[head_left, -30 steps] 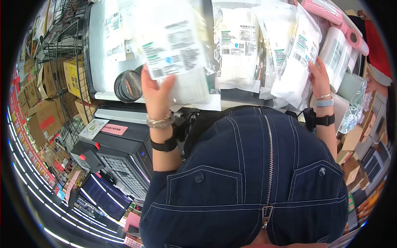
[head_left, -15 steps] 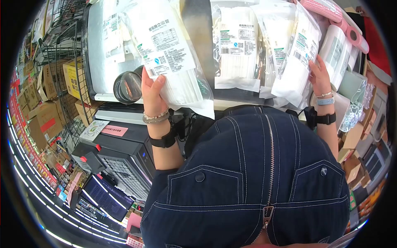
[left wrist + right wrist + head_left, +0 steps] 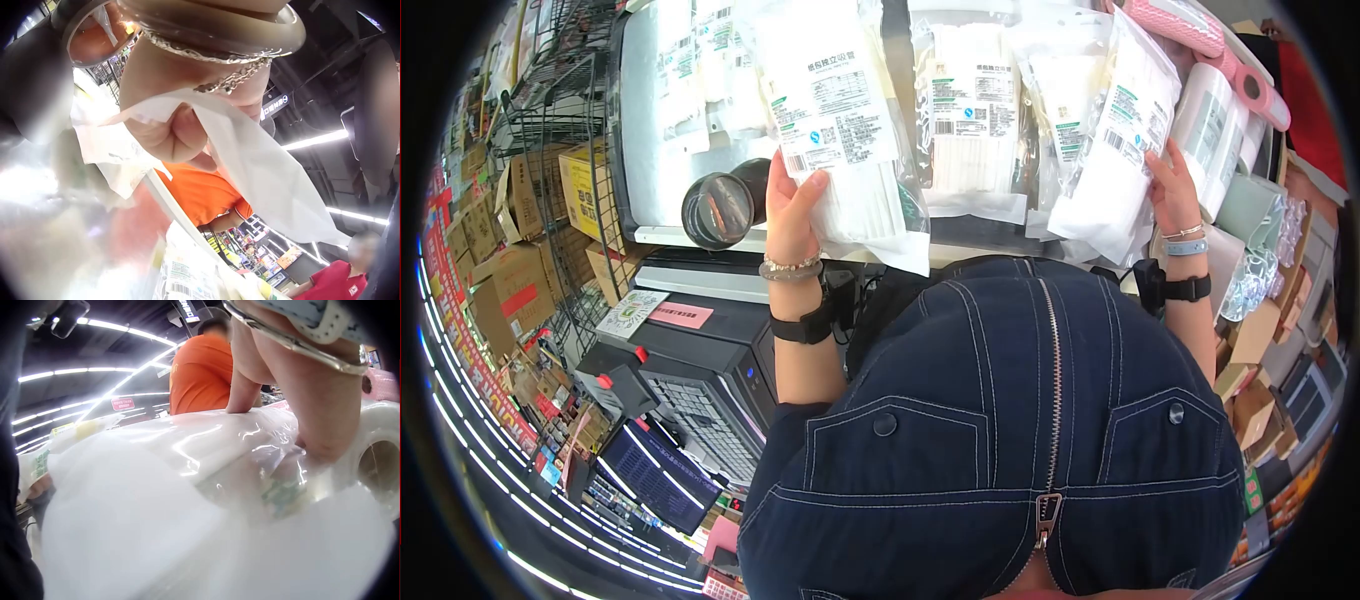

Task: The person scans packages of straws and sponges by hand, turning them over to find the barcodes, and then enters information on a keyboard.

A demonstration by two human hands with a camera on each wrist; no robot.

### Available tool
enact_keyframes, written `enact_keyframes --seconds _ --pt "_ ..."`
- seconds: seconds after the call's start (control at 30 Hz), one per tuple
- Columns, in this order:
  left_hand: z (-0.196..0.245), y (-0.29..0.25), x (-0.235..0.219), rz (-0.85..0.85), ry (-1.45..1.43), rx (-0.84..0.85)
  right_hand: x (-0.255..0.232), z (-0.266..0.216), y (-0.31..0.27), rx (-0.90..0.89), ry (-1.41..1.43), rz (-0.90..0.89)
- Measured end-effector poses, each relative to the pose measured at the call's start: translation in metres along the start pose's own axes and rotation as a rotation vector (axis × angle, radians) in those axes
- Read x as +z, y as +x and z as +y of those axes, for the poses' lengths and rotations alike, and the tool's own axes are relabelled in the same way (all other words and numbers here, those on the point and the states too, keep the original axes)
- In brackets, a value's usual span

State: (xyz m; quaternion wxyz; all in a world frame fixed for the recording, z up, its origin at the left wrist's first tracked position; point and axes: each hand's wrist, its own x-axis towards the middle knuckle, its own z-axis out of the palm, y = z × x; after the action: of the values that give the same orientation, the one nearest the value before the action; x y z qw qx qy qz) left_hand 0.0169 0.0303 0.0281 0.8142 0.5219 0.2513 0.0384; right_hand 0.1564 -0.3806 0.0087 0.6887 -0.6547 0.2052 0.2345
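My left hand (image 3: 795, 210) holds a clear packet of white paper-wrapped straws (image 3: 840, 120) by its lower left corner, thumb over the printed label. In the left wrist view, the packet's pale end flap (image 3: 265, 175) hangs across the palm. On the right, my other hand (image 3: 1176, 200) grips the edge of a second straw packet (image 3: 1112, 150), which lies slanted over its neighbours. The right wrist view shows creased plastic film (image 3: 250, 440) between its thumb and fingers. Another straw packet (image 3: 970, 120) lies face up between the two hands.
Two more packets (image 3: 718, 60) lie on a bright metal surface (image 3: 650, 170) at the back left. Beside my left wrist stands a dark round cup-like object (image 3: 718, 210). Pink rolls (image 3: 1175, 25) and white rolls (image 3: 1205, 115) crowd the right. A wire rack (image 3: 600, 190) borders the left.
The left hand's packet first swings down and left, its label coming into focus, then shifts right and stands straighter. The right hand stays where it was.
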Motion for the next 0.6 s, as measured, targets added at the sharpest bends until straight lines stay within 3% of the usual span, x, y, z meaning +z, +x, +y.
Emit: enact_keyframes --seconds 0.37,0.6 --pt "0.000 -0.005 -0.004 -0.072 -0.206 -0.005 -0.006 0.006 0.007 0.060 0.151 -0.118" --pt "-0.002 -0.005 0.012 -0.024 -0.056 0.007 -0.010 -0.001 0.007 0.010 0.193 -0.166"
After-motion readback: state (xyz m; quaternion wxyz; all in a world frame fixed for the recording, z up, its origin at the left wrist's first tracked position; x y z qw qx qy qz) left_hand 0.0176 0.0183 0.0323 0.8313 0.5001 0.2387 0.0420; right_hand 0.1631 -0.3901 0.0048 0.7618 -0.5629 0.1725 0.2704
